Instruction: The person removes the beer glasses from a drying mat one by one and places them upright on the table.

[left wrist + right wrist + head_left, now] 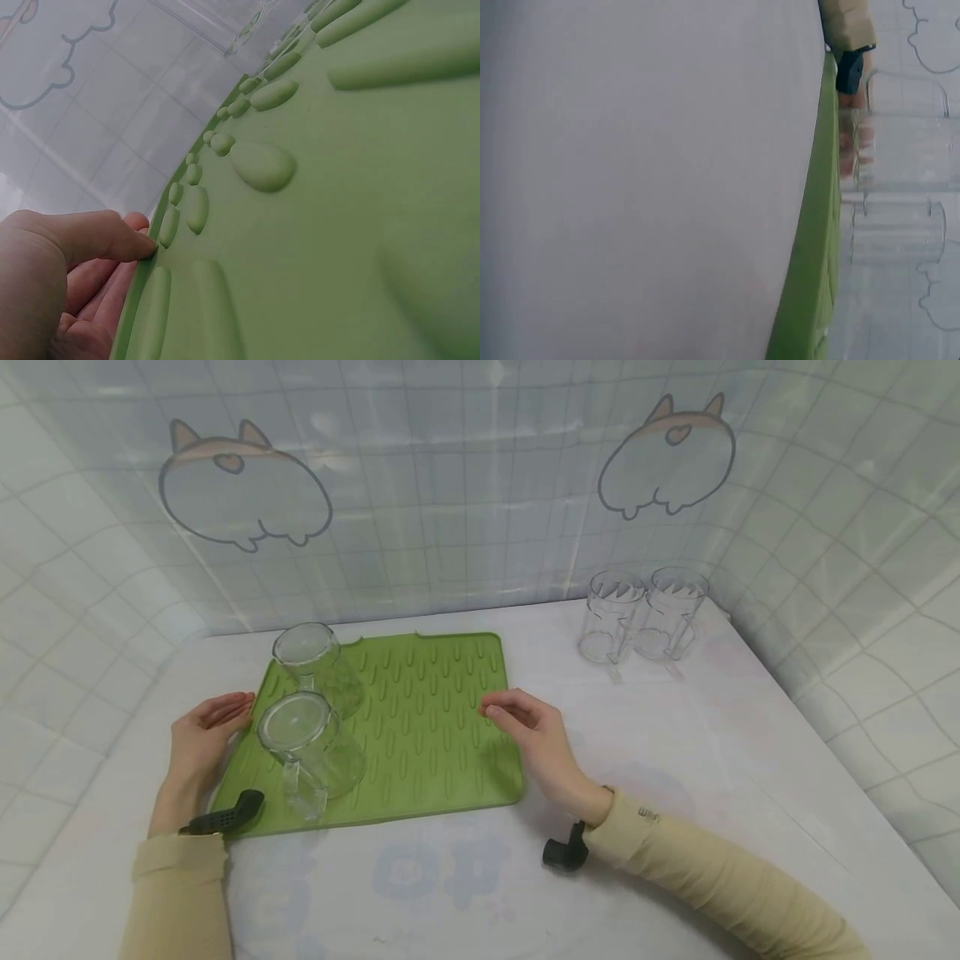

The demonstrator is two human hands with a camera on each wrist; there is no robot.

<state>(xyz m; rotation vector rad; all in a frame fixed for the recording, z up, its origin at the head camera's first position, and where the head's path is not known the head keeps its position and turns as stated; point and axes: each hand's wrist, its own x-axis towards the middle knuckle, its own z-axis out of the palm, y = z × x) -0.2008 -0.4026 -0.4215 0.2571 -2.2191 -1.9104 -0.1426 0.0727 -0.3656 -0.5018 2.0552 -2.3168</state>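
A green drying mat (420, 735) with raised oval ridges lies on the white table. My left hand (206, 731) pinches its left edge; in the left wrist view the thumb (112, 238) is on the rim and the other fingers are at its outer side. On the left part of the mat, two clear glass mugs stand upside down, a front mug (330, 760) and a back mug (330, 672). My right hand (536, 735) is over the mat's right edge, fingers loosely bent, nothing visible between them. It does not show in the right wrist view.
Two more clear glass mugs, a left one (611, 618) and a right one (670, 614), stand close together at the back right of the table (675, 760). Behind them rises a tiled-pattern wall covering (465, 510) with cartoon drawings.
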